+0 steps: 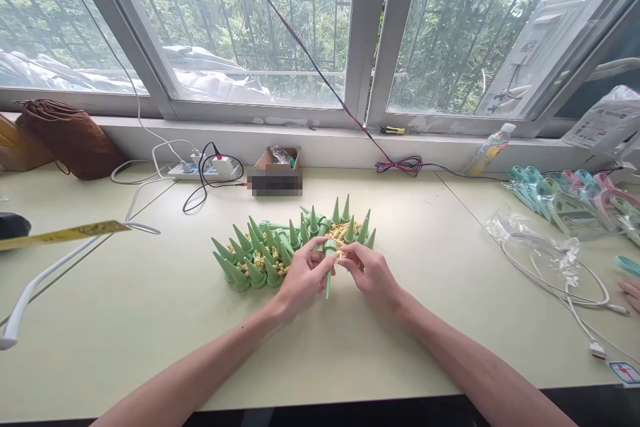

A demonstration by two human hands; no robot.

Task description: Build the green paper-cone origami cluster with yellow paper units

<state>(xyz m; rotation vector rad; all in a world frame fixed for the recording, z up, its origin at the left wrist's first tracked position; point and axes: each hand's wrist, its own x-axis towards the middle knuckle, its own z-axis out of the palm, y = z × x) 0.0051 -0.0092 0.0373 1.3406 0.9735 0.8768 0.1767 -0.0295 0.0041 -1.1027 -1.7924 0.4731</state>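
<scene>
My left hand (pixel 306 273) is closed around a green plant watering spike (pixel 329 273), its pointed end down and its wider ribbed collar up. Beside the collar, my right hand (pixel 369 272) pinches a small yellow valve (pixel 341 254) between thumb and fingertips. The fingers partly cover this piece, and I cannot tell whether it is fixed to the spike. Behind my left hand, several green spikes (pixel 256 273) stand points up with yellow pieces among them. A heap of small yellow parts (pixel 345 232) lies just beyond my hands, with more green spikes around it.
At the back are a power strip (pixel 193 169), a small cardboard box (pixel 280 159) and a bundled cable (pixel 400 165). A drink bottle (pixel 491 150) leans by the window. On the right lie white cables (pixel 565 293), pastel plastic clips (pixel 570 197) and another person's fingers (pixel 631 292).
</scene>
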